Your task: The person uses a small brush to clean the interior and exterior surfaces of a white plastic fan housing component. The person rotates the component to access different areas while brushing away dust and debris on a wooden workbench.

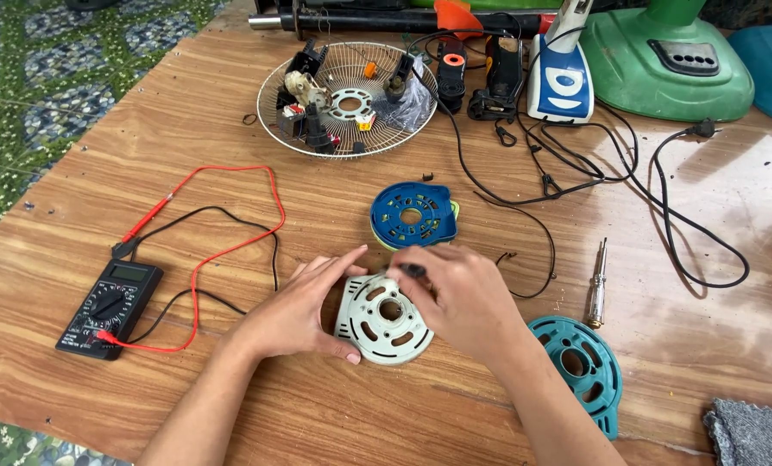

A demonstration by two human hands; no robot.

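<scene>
1. My left hand (pixel 304 306) lay flat-fingered against the pale grey motor cover (pixel 384 319) from its nine o'clock side, thumb under the lower rim – a loose steadying grip, not a closed one.
2. My right hand (pixel 459 298) came over the cover from three o'clock, fingers pinched shut on a small dark tool tip (pixel 413 270) at the cover's twelve o'clock edge; what sort of tool it was I could not tell.
3. The cover sat on the wooden counter (pixel 230 155) just below centre, with a blue cover (pixel 412 214) stacked on a yellowish one near its twelve o'clock and a teal cover (pixel 580 358) well apart at four o'clock.
4. Risk, as I judged it: with only light pressure from the left hand, the round cover could have spun or slid if the tool pushed sideways – and the tip might then have skidded toward my left fingers.
5. A small part freed at the rim could have rolled off among the black cables (pixel 576 185).
6. The cover itself looked like a shallow round plastic disc, off-white and a little grimy, with a central hole, curved slots around it and a notched rim.
</scene>
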